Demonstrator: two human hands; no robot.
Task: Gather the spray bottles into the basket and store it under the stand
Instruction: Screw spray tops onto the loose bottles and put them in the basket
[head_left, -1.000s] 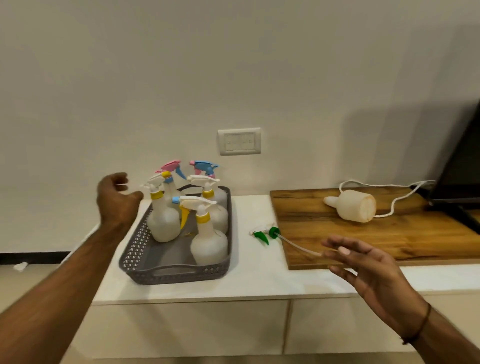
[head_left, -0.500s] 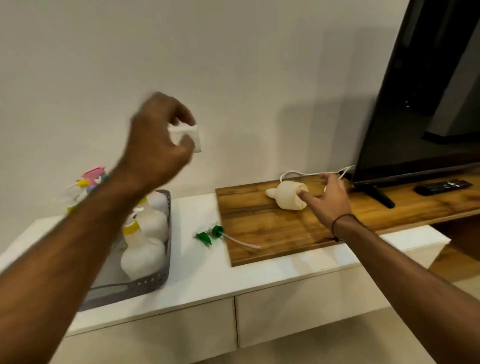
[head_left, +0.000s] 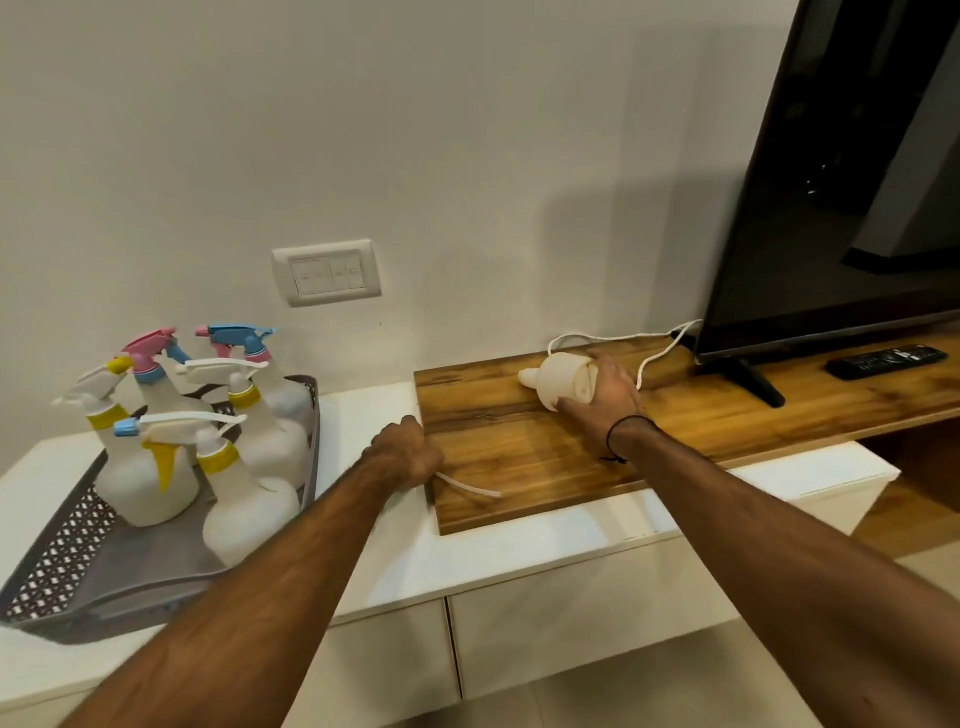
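Observation:
A grey perforated basket (head_left: 62, 551) stands on the white stand at the left and holds several white spray bottles (head_left: 244, 514) with yellow, pink and blue heads. A headless white bottle (head_left: 558, 382) lies on its side on the wooden board (head_left: 519, 447). My right hand (head_left: 605, 395) grips that bottle's base end. My left hand (head_left: 405, 454) is curled over the loose green spray head at the board's left edge; the head is hidden, and only its white dip tube (head_left: 467, 486) sticks out to the right.
A black TV (head_left: 841, 176) stands on the board at the right, with a remote (head_left: 885, 361) in front of it and a white cable (head_left: 649, 353) behind the bottle. A wall socket plate (head_left: 327, 273) sits above the white stand (head_left: 519, 545), which has drawers below.
My left hand came down from in front of the wall socket onto the green spray head. My right hand closed round the lying bottle. The view shifted back left.

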